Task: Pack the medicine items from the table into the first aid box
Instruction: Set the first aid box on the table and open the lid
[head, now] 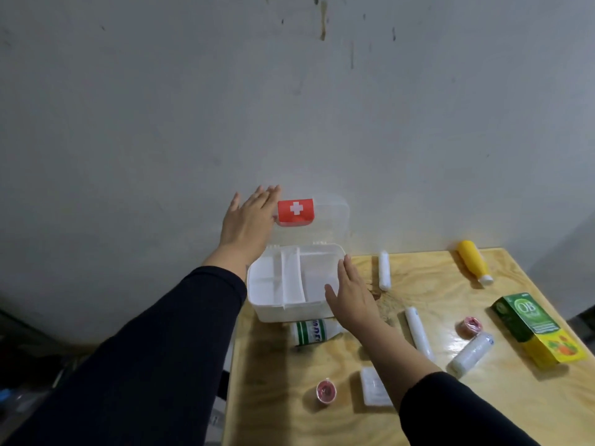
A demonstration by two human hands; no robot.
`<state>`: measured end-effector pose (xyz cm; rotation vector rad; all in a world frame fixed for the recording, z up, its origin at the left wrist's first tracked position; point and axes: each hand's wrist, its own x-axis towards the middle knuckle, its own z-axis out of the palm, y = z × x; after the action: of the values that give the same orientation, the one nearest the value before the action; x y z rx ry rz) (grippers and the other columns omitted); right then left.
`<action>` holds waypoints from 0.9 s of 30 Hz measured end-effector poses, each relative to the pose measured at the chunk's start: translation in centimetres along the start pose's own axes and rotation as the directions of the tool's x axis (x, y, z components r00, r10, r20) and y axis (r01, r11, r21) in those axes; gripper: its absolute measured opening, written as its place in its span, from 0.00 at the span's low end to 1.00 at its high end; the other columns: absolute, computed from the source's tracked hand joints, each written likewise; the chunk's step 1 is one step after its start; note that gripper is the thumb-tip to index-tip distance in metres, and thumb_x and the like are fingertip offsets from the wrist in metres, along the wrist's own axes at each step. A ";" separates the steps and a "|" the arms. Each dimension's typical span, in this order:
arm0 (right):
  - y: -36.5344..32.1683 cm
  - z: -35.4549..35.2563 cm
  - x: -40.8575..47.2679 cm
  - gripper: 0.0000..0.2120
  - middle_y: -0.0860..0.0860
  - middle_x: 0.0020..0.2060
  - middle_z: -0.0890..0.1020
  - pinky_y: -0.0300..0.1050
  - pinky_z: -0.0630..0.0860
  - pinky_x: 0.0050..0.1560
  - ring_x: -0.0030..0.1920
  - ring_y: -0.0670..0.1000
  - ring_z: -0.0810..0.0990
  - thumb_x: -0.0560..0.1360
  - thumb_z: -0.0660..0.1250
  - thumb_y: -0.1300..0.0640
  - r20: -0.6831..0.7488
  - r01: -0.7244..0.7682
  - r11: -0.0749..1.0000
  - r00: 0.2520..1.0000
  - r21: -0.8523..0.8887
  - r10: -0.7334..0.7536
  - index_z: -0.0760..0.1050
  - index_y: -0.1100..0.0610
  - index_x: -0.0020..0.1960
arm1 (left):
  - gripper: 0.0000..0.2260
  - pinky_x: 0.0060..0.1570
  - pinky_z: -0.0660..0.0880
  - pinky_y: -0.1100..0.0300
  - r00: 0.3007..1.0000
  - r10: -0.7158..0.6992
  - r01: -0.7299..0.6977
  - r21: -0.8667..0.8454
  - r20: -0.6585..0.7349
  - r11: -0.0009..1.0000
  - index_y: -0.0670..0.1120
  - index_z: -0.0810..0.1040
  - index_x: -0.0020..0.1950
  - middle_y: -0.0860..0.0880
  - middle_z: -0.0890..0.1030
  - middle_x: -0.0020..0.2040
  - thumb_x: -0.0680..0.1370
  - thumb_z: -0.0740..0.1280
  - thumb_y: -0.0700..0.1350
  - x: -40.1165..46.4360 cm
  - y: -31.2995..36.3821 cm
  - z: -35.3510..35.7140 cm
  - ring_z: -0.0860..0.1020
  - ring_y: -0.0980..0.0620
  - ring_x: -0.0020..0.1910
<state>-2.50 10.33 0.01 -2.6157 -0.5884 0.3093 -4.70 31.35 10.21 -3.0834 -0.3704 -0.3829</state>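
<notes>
The white first aid box (pixel 273 309) stands open at the table's back left corner, its clear lid (pixel 331 217) with a red cross label upright against the wall. Its divided tray looks empty. My left hand (pixel 249 220) lies flat against the lid's left edge, fingers spread. My right hand (pixel 352 296) hovers open over the box's right front corner. On the table lie a green-striped white bottle (pixel 310 331), several white bandage rolls (pixel 418 333), two pink tape rolls (pixel 325 391), a yellow bottle (pixel 475 260), a green and yellow carton (pixel 536 326) and a white packet (pixel 373 386).
The wooden table (pixel 322 423) stands against a grey stained wall. Its left edge runs just beside the box, with a dark floor and clutter below on the left.
</notes>
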 end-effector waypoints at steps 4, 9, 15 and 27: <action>0.4 -0.1 -0.2 0.33 0.50 0.78 0.45 0.55 0.59 0.75 0.78 0.52 0.52 0.80 0.54 0.45 -0.014 -0.014 1.000 1.000 -0.007 0.014 0.44 0.56 0.77 | 0.30 0.76 0.43 0.45 0.999 -0.044 0.044 0.027 -0.002 0.999 0.47 0.42 0.79 0.51 0.47 0.81 0.82 0.55 0.42 0.5 0.6 0.4 0.46 0.55 0.79; 0.3 -0.2 -0.2 0.33 0.50 0.78 0.46 0.55 0.59 0.75 0.77 0.53 0.54 0.79 0.54 0.43 -0.002 -0.014 1.000 1.000 -0.027 0.014 0.45 0.55 0.77 | 0.31 0.76 0.43 0.46 0.999 -0.042 0.042 0.027 -0.003 0.999 0.46 0.44 0.79 0.51 0.48 0.81 0.80 0.55 0.39 0.4 0.6 0.4 0.46 0.55 0.79; 0.1 -3.6 -0.3 0.32 0.52 0.78 0.50 0.56 0.57 0.76 0.78 0.54 0.51 0.80 0.54 0.44 0.026 0.012 0.997 1.000 -0.080 -0.010 0.48 0.56 0.77 | 0.29 0.77 0.46 0.47 0.999 0.024 -0.025 -0.037 -0.025 0.999 0.46 0.49 0.79 0.50 0.53 0.80 0.80 0.58 0.43 0.3 1.7 -1.8 0.50 0.53 0.79; 6.2 -10.5 -8.9 0.27 0.54 0.73 0.66 0.54 0.67 0.70 0.73 0.56 0.63 0.76 0.61 0.47 -0.086 -0.272 0.956 0.961 -0.109 0.264 0.63 0.54 0.73 | 0.24 0.70 0.64 0.50 0.806 0.511 -0.440 -0.275 0.299 0.855 0.50 0.65 0.74 0.50 0.67 0.75 0.78 0.62 0.47 -3.1 13.9 -1.9 0.66 0.48 0.73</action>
<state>-4.95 -2.59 7.41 -2.8128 -0.2323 0.2702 -4.80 17.05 11.49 -3.2609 0.4850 0.1841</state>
